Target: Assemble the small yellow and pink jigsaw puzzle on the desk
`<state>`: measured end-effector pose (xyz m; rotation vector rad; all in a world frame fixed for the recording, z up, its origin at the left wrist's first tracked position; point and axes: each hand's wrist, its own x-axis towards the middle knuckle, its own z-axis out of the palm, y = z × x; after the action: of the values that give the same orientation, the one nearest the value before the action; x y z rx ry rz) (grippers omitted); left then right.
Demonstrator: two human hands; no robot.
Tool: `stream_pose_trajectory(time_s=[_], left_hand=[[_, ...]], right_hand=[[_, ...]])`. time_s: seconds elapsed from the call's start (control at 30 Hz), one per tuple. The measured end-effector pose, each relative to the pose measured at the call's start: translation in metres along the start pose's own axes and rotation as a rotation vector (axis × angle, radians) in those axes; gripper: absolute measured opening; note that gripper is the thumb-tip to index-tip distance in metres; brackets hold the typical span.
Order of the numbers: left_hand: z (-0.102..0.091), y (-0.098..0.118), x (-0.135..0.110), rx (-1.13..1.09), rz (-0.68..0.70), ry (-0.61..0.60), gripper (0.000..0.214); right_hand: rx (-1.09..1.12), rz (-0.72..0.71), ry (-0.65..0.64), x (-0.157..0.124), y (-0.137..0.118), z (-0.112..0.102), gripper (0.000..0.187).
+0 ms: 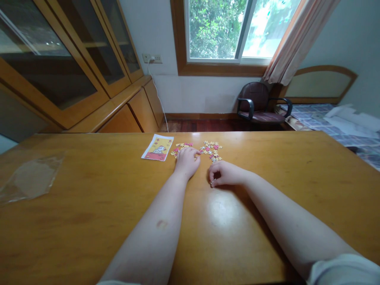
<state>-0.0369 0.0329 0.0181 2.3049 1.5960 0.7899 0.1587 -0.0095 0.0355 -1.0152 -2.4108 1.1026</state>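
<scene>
Broadly, the table (103, 190) spreads beneath both my arms, its far edge running just beyond the puzzle pieces and its near half bare between my forearms. On its left part, well apart from the work, lies a clear plastic bag (32, 178). Nearer the middle, my right hand (227, 174) rests low over the wood, while my left hand (188, 162) lies over the left-hand pieces (178, 151). Left of it, the picture card (157, 147) lies flat, yellow above and pink below. The right-hand pieces (211, 148) form a loose group beyond my right hand.

Smallest of all, what appears to be one small piece (211, 183) sits at the tips of my right fingers (211, 170), which are curled round and almost closed; my left fingers are bent, and I cannot tell whether they grip anything. For good handling, I judge, a light pinch by the rim suits it, with the printed face turned up and the wrist low. As for room, the free wood toward me is ample; the gap between the two groups is narrow, and pieces pushed outward approach the far edge.
</scene>
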Motion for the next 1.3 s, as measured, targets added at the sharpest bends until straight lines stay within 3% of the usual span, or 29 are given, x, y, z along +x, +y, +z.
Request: stream_pose_trajectory(time_s=[0.07, 0.17, 0.27, 0.33, 0.4, 0.5, 0.57, 0.7, 0.83, 0.93, 1.1, 1.3], left_hand=[[0.000, 0.000, 0.000, 0.003, -0.010, -0.002, 0.022], [0.000, 0.000, 0.001, 0.006, -0.028, -0.010, 0.022], [0.000, -0.001, 0.002, 0.007, -0.036, -0.019, 0.022], [0.001, -0.001, 0.002, 0.005, -0.042, -0.018, 0.021], [0.001, -0.002, 0.002, 0.004, -0.047, -0.013, 0.021], [0.001, -0.002, 0.001, 0.005, -0.051, 0.002, 0.021], [0.001, -0.002, 0.001, 0.008, -0.052, 0.007, 0.021], [0.000, -0.001, 0.001, 0.013, -0.059, -0.001, 0.021], [0.001, -0.001, 0.002, 0.016, -0.065, -0.009, 0.022], [0.002, -0.002, 0.002, 0.027, -0.070, -0.009, 0.022], [0.003, -0.004, 0.002, 0.078, -0.132, 0.013, 0.027], [0.007, -0.006, 0.002, 0.143, -0.218, 0.008, 0.047]], right_hand=[[0.055, 0.030, 0.074, 0.002, 0.004, -0.001, 0.013], [0.024, 0.220, 0.307, 0.003, 0.016, -0.003, 0.012], [-0.156, 0.361, 0.498, 0.002, 0.028, -0.006, 0.008], [-0.308, 0.330, 0.578, 0.001, 0.031, -0.007, 0.006], [-0.379, 0.174, 0.535, 0.000, 0.029, -0.007, 0.009], [-0.346, -0.085, 0.277, 0.001, 0.019, -0.003, 0.016], [-0.366, -0.122, 0.189, 0.002, 0.012, 0.000, 0.013], [-0.363, -0.106, 0.178, 0.004, 0.008, 0.004, 0.004], [-0.421, -0.003, 0.314, 0.005, 0.014, 0.007, 0.004], [-0.530, 0.074, 0.357, 0.005, 0.014, 0.011, 0.013], [-0.563, 0.059, 0.242, 0.002, 0.001, 0.015, 0.028], [-0.680, 0.180, 0.207, 0.001, -0.002, 0.016, 0.061]])
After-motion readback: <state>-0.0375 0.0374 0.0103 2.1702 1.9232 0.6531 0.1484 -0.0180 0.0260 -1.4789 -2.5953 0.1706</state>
